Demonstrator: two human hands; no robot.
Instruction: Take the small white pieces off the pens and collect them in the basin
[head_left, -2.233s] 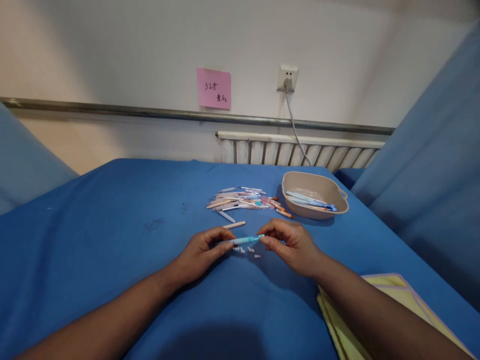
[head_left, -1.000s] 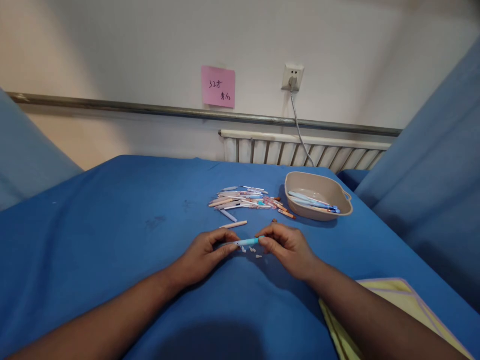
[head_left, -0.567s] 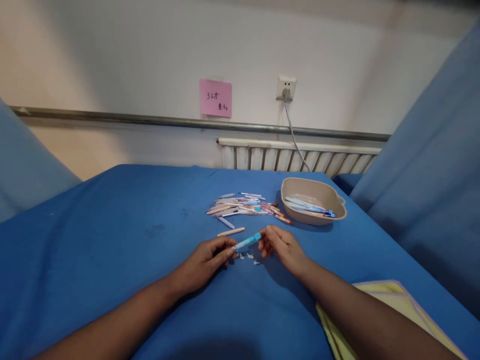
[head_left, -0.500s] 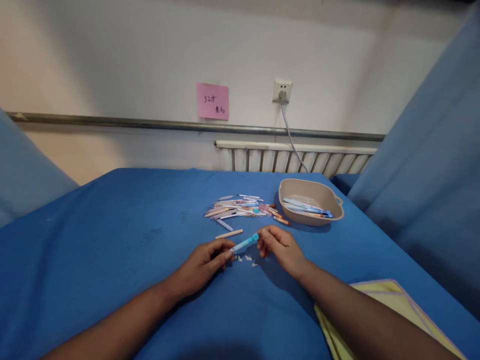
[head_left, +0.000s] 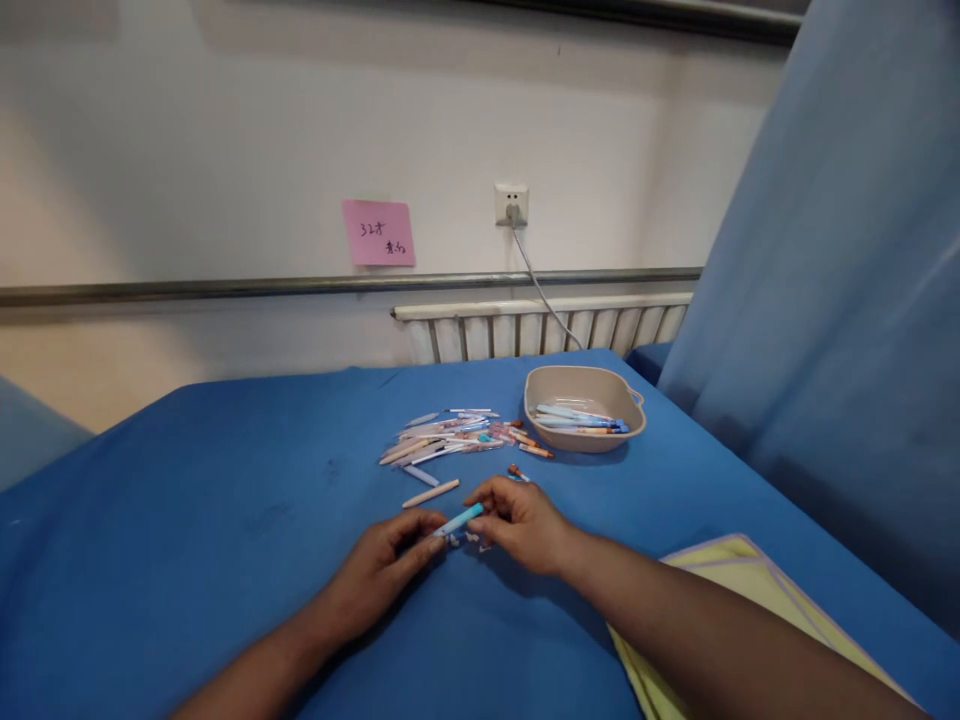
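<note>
My left hand (head_left: 386, 565) is closed on the lower end of a light blue pen (head_left: 456, 521), between thumb and fingers. The pen slants up to the right, its brighter blue end towards my right hand (head_left: 521, 522). The thumb and fingers of my right hand are curled round that end. Small whitish bits (head_left: 471, 537) lie on the blue cloth just under the pen, partly hidden by my hands. Beyond them rests a single beige pen (head_left: 430, 494). A brown-ended item (head_left: 516, 471) shows just behind my right fingers.
A pile of mixed pens (head_left: 442, 437) lies on the blue cloth (head_left: 225, 520). Right of it stands a beige basin (head_left: 585, 440) with several pens inside. A folded yellow cloth (head_left: 731, 560) is under my right forearm. Behind are a radiator (head_left: 480, 312) and a wall socket (head_left: 511, 205).
The view has swung right and tilted up a little. My right fingers have come closer round the pen's blue end. The brown-ended item now shows behind my right hand.
</note>
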